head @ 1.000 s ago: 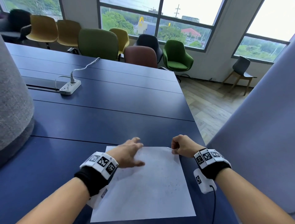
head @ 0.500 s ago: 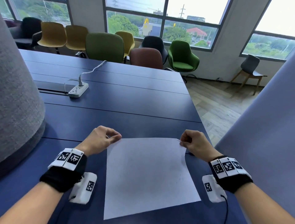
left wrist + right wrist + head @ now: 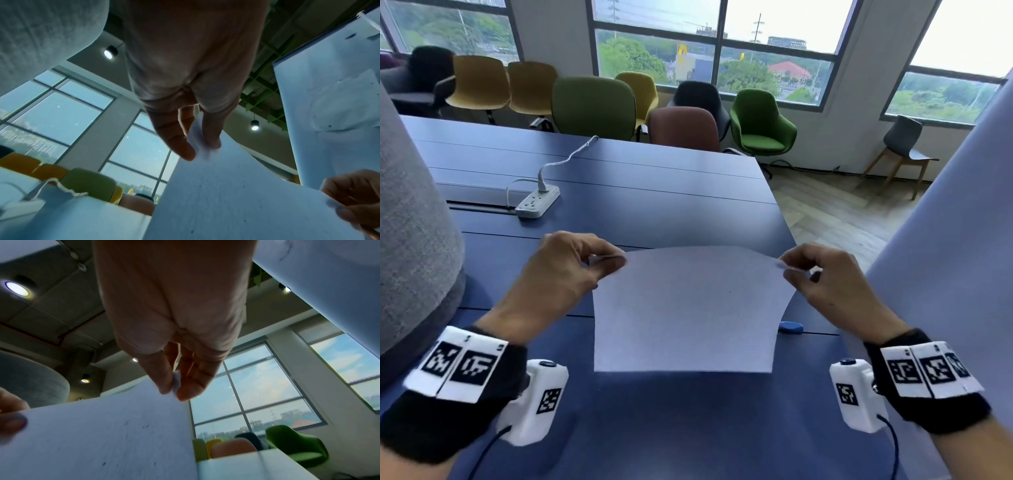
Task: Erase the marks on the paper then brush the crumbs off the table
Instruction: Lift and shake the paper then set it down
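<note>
A white sheet of paper (image 3: 688,308) hangs lifted above the dark blue table (image 3: 654,205), tilted with its near edge lowest. My left hand (image 3: 606,262) pinches its far left corner and my right hand (image 3: 789,267) pinches its far right corner. The left wrist view shows my left hand (image 3: 202,148) with thumb and finger closed on the paper (image 3: 236,203). The right wrist view shows my right hand (image 3: 172,390) pinching the paper (image 3: 102,434), which carries small dark specks. A blue round object (image 3: 791,328), maybe the eraser, lies on the table behind the sheet's right edge.
A white power strip (image 3: 537,204) with its cable lies at the table's far left. A grey rounded object (image 3: 410,240) stands at the left. Coloured chairs (image 3: 594,106) line the far side. The table's right edge drops to a wooden floor (image 3: 842,212).
The paper lay flat on the table a second ago with my left hand resting on it. Both hands then took its far corners and have lifted it up off the table.
</note>
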{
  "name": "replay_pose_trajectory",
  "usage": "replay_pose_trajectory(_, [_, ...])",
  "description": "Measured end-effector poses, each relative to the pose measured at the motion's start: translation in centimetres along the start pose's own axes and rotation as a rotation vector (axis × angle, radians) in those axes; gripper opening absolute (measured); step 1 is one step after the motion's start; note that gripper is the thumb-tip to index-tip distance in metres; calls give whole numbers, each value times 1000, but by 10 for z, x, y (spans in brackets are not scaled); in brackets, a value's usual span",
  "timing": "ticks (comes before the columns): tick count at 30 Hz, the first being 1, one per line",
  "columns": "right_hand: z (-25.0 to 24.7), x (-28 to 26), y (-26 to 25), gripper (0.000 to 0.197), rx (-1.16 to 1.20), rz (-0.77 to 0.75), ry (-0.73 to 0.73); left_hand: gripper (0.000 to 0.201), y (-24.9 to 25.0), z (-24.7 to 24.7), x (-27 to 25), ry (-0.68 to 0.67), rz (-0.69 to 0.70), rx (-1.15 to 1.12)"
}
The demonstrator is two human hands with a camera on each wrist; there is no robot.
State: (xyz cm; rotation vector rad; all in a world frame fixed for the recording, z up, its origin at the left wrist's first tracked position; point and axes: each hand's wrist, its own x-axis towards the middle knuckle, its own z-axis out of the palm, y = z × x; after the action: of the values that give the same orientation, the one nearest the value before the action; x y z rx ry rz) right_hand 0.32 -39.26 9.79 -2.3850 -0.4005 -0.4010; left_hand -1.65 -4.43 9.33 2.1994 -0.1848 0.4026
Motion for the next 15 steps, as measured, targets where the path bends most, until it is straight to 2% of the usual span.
replay_pose_trajectory(3, [-7,-2,-7,10,-7,-16,40,6,9,-7,-3,58,65,19])
replay_pose_trajectory(7, [7,-11,-5,11,-46,-21,-34,16,1,0,-11,3,71,35])
replay_pose_trajectory(11, [-2,-9,-9,8,17,-4,30,11,7,-7,-9,68,92,19])
replay_pose_trajectory(15, [-1,-6,-14,10,-61,-38,-12,14,7,-7,-4,31,102,43])
